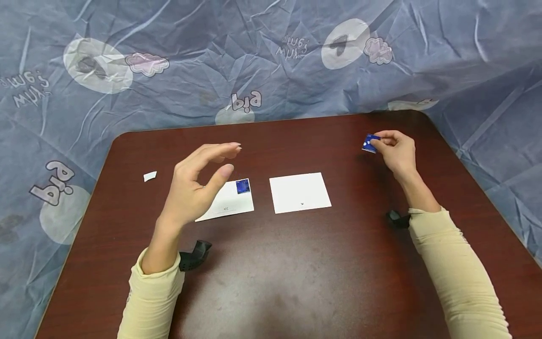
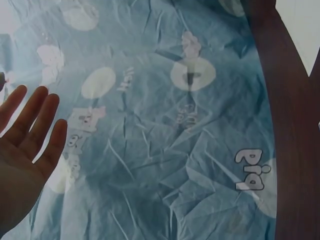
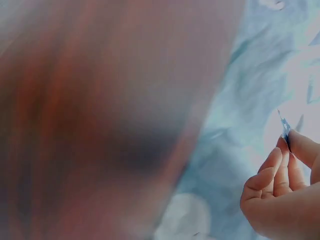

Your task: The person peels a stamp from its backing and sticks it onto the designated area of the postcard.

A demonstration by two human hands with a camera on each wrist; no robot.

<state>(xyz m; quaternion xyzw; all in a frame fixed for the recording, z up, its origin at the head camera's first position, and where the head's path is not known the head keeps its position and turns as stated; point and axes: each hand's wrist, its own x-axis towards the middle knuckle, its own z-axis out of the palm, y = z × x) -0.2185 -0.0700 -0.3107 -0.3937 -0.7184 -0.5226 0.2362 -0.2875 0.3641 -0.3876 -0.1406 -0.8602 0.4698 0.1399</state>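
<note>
Between thumb and fingers, my right hand (image 1: 398, 151) pinches a small blue stamp (image 1: 370, 143) over the far right of the table. The right wrist view shows this stamp (image 3: 285, 131) nearly edge-on. My left hand (image 1: 186, 188) is raised with fingers and thumb apart, holding nothing; its fingers look spread in the left wrist view. Partly hidden behind it lies a white card or envelope (image 1: 224, 200) with a dark blue stamp (image 1: 243, 186) at its upper right corner. To the right of that lies another white card or envelope (image 1: 299, 193) with a small dark mark near its lower edge.
On the left of the brown table (image 1: 271, 282) lies a small white paper scrap (image 1: 150, 176). A crumpled blue printed cloth (image 1: 271, 61) hangs behind and beside the table. Black devices (image 1: 195, 255) are strapped at both wrists.
</note>
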